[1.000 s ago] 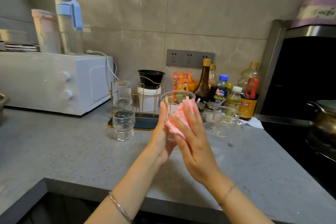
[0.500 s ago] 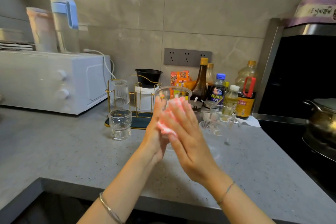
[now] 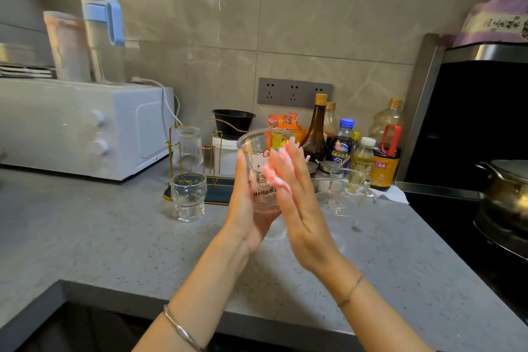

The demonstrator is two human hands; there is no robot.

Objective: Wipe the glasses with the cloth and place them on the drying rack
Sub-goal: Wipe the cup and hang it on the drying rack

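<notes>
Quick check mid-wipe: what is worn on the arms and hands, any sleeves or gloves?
No gloves and no sleeves in view. The left hand has a slim silver bangle on its wrist; the right hand has a thin cord bracelet on its wrist.

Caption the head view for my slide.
Left hand holds a printed clear cup while the right hand presses a pink cloth against its side, over the grey counter.

Grey speckled countertop (image 3: 114,240) before me: white oven (image 3: 85,128) at left rear, gold wire drying rack (image 3: 218,193) beside it. A textured glass (image 3: 188,197) stands just in front of the rack; a clear mug (image 3: 347,191) and a row of bottles (image 3: 343,143) stand to my right.
</notes>
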